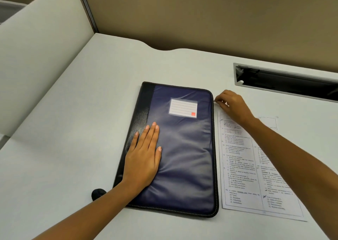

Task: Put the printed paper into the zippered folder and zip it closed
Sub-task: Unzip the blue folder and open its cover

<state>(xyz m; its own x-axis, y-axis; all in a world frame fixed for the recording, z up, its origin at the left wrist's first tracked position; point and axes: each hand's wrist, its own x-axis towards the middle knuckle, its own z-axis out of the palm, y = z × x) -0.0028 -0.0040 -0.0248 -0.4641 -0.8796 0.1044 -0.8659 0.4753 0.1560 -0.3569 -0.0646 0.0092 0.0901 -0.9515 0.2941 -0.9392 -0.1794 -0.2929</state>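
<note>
Head view: one white desk (73, 111) bounded by a tan partition (201, 11) at the far side. Item, folder (182, 157): dark blue cover with a black spine strip on its left, lying flat and closed at the desk's centre, zipper track running along the right and near edges; a clear label pocket (182, 108) with a lined card sits on the upper cover. Item, printed paper (241, 175): lying flat on the desk just beside the folder's right edge, outside it, its upper part crossed by the right forearm. Left hand (144, 157): released, palm down, fingers straight and together, pressing on the cover's left half next to the spine strip. Right hand (232, 104): fingers curled, pinching the small zipper pull (215, 100) at the folder's right edge near the top corner. Item, small black rounded object (97, 194): beside the folder's near-left corner; what it is cannot be told. Item, grey-framed cable slot (285, 82): set into the desk at far right.
</note>
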